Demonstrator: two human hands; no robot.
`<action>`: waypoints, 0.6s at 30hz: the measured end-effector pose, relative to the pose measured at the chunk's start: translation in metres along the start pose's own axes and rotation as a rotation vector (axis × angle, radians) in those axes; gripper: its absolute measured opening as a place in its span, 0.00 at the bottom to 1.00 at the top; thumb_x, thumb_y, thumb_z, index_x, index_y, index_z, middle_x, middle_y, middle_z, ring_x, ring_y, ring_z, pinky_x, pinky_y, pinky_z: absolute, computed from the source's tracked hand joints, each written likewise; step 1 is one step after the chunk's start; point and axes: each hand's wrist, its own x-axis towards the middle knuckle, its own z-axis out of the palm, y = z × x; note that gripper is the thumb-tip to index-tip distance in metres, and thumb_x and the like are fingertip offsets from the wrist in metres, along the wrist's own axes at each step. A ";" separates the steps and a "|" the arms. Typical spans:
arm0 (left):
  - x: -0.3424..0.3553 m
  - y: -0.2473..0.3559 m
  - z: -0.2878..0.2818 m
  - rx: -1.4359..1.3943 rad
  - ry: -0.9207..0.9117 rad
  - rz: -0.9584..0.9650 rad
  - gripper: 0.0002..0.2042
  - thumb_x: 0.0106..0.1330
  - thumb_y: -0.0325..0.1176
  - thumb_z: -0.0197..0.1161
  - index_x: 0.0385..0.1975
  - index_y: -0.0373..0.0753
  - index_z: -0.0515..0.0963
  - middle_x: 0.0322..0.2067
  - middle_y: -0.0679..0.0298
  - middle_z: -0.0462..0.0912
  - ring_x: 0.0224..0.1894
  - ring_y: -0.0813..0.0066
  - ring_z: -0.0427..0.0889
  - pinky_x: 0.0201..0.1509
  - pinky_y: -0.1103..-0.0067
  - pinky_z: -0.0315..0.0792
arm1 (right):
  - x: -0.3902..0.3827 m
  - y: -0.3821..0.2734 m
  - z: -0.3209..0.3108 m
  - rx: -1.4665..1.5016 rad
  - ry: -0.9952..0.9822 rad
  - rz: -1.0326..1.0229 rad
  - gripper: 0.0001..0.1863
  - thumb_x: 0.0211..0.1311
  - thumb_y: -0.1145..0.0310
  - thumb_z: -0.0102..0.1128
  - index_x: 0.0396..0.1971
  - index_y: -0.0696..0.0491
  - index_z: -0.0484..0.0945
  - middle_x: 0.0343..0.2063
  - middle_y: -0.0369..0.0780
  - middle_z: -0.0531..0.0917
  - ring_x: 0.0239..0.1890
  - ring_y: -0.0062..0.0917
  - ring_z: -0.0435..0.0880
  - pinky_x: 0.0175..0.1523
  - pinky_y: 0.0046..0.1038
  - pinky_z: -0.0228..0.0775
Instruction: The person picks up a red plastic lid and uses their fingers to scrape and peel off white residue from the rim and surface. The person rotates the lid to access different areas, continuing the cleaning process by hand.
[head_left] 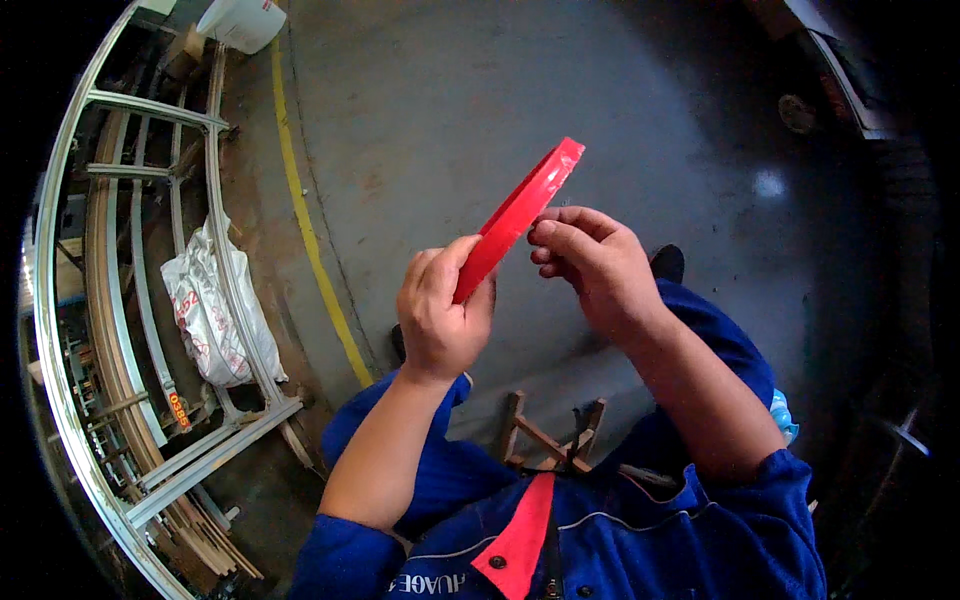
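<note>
My left hand (440, 315) grips the lower rim of a flat red roll of tape (520, 212), seen nearly edge-on and tilted up to the right. My right hand (590, 262) is at the roll's middle, with thumb and fingertips pinched against its edge. Whether it holds a loose tape end is too small to tell. Both forearms come up from blue work sleeves over a grey concrete floor (450, 110).
A curved metal rail frame (150, 250) runs along the left, with a white printed sack (210, 310) lying in it. A yellow floor line (310, 240) borders it. A white bucket (243, 20) stands at top left. A small wooden stand (550, 440) sits between my legs.
</note>
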 end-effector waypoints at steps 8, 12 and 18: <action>-0.001 0.004 0.001 0.053 0.027 0.095 0.16 0.62 0.24 0.73 0.50 0.37 0.81 0.38 0.55 0.86 0.38 0.56 0.85 0.42 0.68 0.78 | -0.001 0.004 0.002 -0.051 0.017 -0.095 0.13 0.69 0.65 0.70 0.43 0.61 0.84 0.33 0.36 0.86 0.34 0.19 0.81 0.41 0.23 0.73; -0.003 0.002 0.004 0.028 0.033 0.095 0.19 0.59 0.23 0.74 0.51 0.36 0.80 0.38 0.54 0.85 0.37 0.55 0.84 0.41 0.67 0.79 | 0.001 0.005 -0.002 -0.005 -0.027 -0.103 0.11 0.72 0.66 0.67 0.41 0.60 0.85 0.31 0.35 0.86 0.33 0.18 0.80 0.39 0.23 0.72; -0.005 0.004 0.002 -0.080 -0.031 -0.038 0.16 0.63 0.25 0.73 0.50 0.36 0.81 0.38 0.55 0.86 0.38 0.59 0.85 0.43 0.70 0.79 | 0.002 0.008 -0.005 -0.168 -0.033 -0.176 0.11 0.77 0.63 0.62 0.42 0.57 0.83 0.33 0.35 0.85 0.34 0.18 0.79 0.43 0.24 0.73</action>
